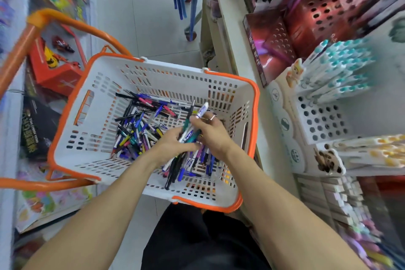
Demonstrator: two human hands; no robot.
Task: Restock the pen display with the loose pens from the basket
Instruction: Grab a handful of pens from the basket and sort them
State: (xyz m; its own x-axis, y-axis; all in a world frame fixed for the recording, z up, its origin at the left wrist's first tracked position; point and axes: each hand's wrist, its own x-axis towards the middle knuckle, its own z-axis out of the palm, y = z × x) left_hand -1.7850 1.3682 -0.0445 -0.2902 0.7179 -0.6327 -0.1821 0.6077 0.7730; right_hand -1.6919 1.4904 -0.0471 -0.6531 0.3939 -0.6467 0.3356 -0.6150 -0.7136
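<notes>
Both hands meet over the white, orange-rimmed basket point(72, 129). The right hand point(210, 132) has its fingers curled around a small bundle of pens point(192, 126) — a white pen with a purple end and a dark one stick up past the fingertips. The left hand point(173, 143) comes in from the other side, fingers bent and closed on the lower part of the same bundle. Below them, the loose pens point(135, 131) lie in a tangled heap across the basket floor, mostly blue, black and pink. The basket sits above a pale tiled floor point(140, 6). To the right stands the pen display point(322, 116) — a white holed block, with teal-capped pens point(341, 66) racked above it.
</notes>
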